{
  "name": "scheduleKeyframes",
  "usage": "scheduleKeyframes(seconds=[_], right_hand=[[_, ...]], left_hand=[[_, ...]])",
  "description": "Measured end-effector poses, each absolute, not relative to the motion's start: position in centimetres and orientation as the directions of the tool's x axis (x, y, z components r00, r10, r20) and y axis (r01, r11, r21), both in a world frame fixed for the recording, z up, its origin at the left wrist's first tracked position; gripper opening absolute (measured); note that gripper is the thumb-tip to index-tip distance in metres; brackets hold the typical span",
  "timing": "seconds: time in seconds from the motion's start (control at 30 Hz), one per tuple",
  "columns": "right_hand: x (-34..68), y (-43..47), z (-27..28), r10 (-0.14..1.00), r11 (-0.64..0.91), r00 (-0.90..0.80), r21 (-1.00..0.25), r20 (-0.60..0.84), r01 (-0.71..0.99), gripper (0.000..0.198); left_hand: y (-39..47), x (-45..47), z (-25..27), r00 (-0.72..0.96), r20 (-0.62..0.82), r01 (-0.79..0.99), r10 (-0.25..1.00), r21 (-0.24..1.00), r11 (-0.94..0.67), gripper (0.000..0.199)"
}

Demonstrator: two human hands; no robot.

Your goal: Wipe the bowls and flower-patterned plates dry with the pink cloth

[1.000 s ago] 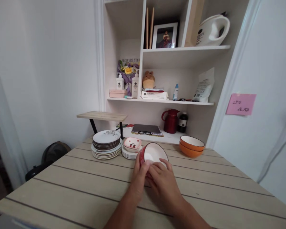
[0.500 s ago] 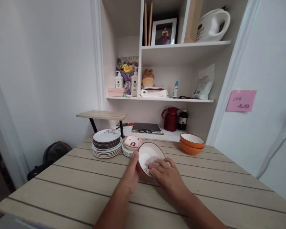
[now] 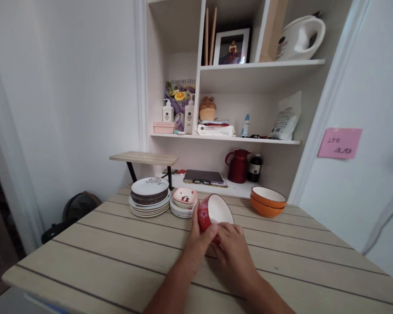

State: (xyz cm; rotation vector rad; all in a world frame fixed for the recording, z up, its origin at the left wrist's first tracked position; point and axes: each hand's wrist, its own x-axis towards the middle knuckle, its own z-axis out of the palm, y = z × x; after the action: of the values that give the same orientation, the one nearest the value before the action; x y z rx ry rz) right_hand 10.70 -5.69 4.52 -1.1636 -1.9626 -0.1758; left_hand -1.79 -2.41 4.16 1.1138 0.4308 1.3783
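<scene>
A bowl (image 3: pixel 203 215) with a red flowered outside, white inside and a dark rim is held tilted above the table. My left hand (image 3: pixel 196 246) grips its left side, thumb at the near rim and fingers around the outer wall. At the near rim, my right hand (image 3: pixel 233 246) is closed, its fingers reaching over the edge. A pale cloth or tissue is in the right hand, nearly all hidden by the fingers and the rim. Just left of the bowl, a small pink-rimmed dish (image 3: pixel 185 197) sits on small plates (image 3: pixel 180 212).
Stacked plates (image 3: pixel 149 186) stand at the left, by a small raised wooden shelf (image 3: pixel 144 158). Two orange bowls (image 3: pixel 267 209) are nested at the right back. Behind the table (image 3: pixel 124 253) are a laptop-like dark slab (image 3: pixel 203 176), a red jug (image 3: pixel 238 166) and a dark bottle (image 3: pixel 255 168).
The bowl has turned, so its red flowered side now shows on the left. My right hand has moved from inside the bowl to the near rim, closer to my left hand.
</scene>
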Motion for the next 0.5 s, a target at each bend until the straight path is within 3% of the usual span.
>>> scheduleKeyframes(seconds=[0.07, 0.17, 0.33, 0.5], right_hand=[[10.2, -5.7, 4.2, 0.647, 0.572, -0.252, -0.240, 0.719, 0.784, 0.024], [10.1, -5.6, 4.1, 0.618, 0.600, -0.340, -0.146, 0.708, 0.787, 0.017], [12.5, -4.7, 4.5, 0.583, 0.639, -0.489, 0.005, 0.648, 0.769, 0.022], [14.4, -3.7, 4.3, 0.545, 0.607, -0.533, 0.134, 0.647, 0.783, 0.023]], left_hand=[[-2.3, -1.7, 4.0, 0.133, 0.342, -0.550, 0.930, 0.807, -0.217, 0.077], [-1.9, -1.8, 3.8, 0.145, 0.323, -0.571, 0.935, 0.799, -0.187, 0.062], [-1.5, -2.7, 4.4, 0.221, 0.235, -0.657, 0.946, 0.753, -0.034, 0.059], [-1.0, -3.8, 4.7, 0.313, 0.170, -0.652, 0.934, 0.754, 0.082, 0.058]])
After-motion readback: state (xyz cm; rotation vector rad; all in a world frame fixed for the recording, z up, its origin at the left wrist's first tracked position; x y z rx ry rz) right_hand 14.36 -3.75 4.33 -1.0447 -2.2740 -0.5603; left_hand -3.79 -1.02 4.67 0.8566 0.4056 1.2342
